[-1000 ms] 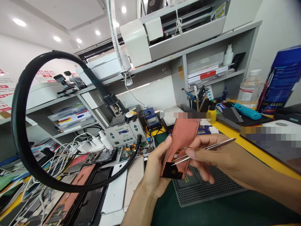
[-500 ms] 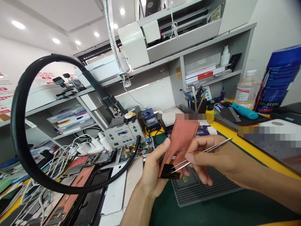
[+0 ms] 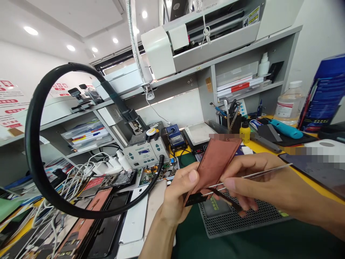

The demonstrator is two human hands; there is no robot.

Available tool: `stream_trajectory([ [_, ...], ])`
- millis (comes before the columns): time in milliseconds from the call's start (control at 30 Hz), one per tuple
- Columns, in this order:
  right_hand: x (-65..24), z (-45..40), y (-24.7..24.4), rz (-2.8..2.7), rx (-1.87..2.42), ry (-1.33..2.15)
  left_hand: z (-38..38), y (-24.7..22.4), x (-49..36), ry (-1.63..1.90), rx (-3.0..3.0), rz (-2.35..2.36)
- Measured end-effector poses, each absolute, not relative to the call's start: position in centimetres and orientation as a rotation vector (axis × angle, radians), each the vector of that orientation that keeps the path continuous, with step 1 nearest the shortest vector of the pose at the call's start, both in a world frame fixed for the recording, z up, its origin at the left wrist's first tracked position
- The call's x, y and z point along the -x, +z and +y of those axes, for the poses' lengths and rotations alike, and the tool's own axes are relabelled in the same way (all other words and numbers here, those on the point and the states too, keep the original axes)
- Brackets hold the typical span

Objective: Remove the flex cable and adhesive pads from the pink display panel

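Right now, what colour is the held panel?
The panel is copper red, its lower end black; best in the head view.

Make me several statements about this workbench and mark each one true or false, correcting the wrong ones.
1. The right hand holds slim silver metal tweezers. True.
2. The flat copper-coloured panel lies on the bench, untouched. False: the left hand holds it up.
3. The thick black flexible hose arches in a big loop, left of both hands. True.
4. The small yellow plastic bottle with a black cap lies on its side. False: it stands upright.
5. The grey perforated pad rests on a dark green mat. True.
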State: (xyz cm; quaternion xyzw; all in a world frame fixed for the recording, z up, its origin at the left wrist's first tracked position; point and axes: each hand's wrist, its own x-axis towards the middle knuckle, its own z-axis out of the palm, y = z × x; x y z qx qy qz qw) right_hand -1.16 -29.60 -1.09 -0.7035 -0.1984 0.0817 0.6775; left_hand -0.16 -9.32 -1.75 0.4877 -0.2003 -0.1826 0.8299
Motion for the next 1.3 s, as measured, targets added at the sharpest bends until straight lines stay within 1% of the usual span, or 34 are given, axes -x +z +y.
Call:
stream_trajectory([
  [233, 1.3, -30.0, -0.9, -0.579, 1.690, 0.144, -8.6, -2.2, -0.1, -0.374, -1.127, -0.503],
  [467, 1.5, -30.0, -0.9, -0.715, 1.740, -0.003, -8.7, -1.4, 0.2, -0.347, -1.149, -0.579],
  [767, 1.6, -29.9, -0.8, -0.707, 1.797, 0.100, -8.3, -1.0, 0.4, -0.353, -1.208, -0.639],
  [900, 1.6, -30.1, -0.6, -0.761, 1.841, 0.055, -7.9, -1.5, -0.1, -0.364, -1.206, -0.698],
  [1033, 1.7, -30.1, -0.8, -0.731, 1.783, 0.046, -7.7, -2.1, -0.7, -0.377, -1.154, -0.776],
  [1167, 1.5, -30.0, -1.3, -0.643, 1.670, 0.116, -8.0, -2.5, -0.6, -0.371, -1.095, -0.707],
  [1300, 1.1, -29.9, -1.3, -0.526, 1.627, 0.096, -8.4, -2.3, -0.4, -0.353, -1.006, -0.576],
])
